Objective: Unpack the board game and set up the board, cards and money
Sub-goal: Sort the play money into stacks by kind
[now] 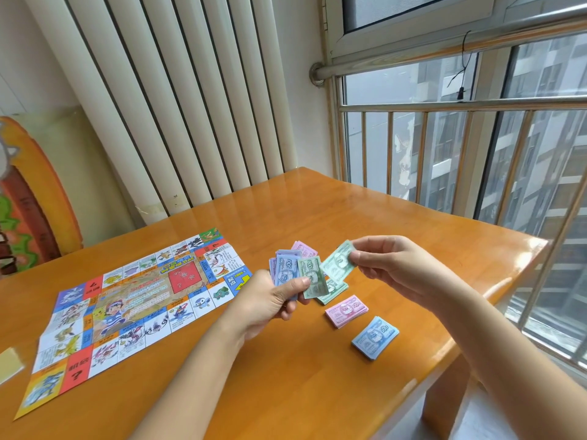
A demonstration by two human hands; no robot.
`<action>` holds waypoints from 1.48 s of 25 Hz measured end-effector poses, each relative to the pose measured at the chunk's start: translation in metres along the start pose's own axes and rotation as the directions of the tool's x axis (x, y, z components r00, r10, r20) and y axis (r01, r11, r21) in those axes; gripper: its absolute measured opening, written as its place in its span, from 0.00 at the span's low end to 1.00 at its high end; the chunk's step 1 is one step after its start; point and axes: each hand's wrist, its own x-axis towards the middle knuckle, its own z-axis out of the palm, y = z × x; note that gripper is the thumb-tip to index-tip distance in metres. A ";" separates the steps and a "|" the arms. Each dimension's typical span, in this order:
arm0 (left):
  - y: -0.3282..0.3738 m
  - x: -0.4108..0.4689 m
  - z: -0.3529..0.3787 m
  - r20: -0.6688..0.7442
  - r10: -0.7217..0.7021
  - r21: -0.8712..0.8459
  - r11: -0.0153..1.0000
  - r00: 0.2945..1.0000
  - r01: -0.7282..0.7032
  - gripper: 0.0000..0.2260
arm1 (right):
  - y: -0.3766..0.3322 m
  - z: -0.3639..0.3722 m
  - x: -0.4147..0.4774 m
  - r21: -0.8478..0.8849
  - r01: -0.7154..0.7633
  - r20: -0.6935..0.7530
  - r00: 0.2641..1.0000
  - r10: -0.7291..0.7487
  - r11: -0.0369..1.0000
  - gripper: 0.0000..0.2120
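One game board [136,309] lay flat at lower left of the tabletop [397,217]; three sorted stacks of play money sat right of centre: green [333,290], pink [347,311], blue [375,337], the blue one nearest the tabletop's right edge, with bare wood open toward the bottom of frame. The left hand [270,301] was closed around a mixed wad of notes [290,271]. The right hand [390,265] pinched a single green note [338,262] between thumb and fingertips, just above the green stack.
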 end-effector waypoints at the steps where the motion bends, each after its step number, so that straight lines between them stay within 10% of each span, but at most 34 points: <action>1: 0.001 -0.001 -0.001 0.018 -0.002 0.010 1.000 1.000 0.002 0.05 | -0.003 -0.001 -0.001 -0.023 -0.003 0.033 0.999 0.004 1.000 0.10; 9: 0.004 -0.003 -0.003 0.065 -0.006 0.133 0.991 0.998 -0.002 0.08 | -0.016 0.007 0.001 -0.373 -0.022 0.115 0.991 0.070 0.927 0.04; 18: 0.002 -0.002 0.004 0.094 0.019 0.129 0.991 0.995 -0.031 0.05 | -0.007 0.016 0.009 -0.320 -0.018 0.069 0.997 0.043 0.947 0.08; 27: -0.007 0.014 -0.009 -0.164 -0.181 -0.203 0.968 0.970 0.147 0.18 | 0.007 0.002 0.028 -0.188 -0.159 -0.106 0.984 0.141 0.969 0.02; 37: -0.013 0.020 -0.011 0.069 -0.427 -0.445 0.796 0.902 0.411 0.15 | 0.038 0.019 0.048 -0.521 -0.250 -0.320 0.944 0.084 0.816 0.07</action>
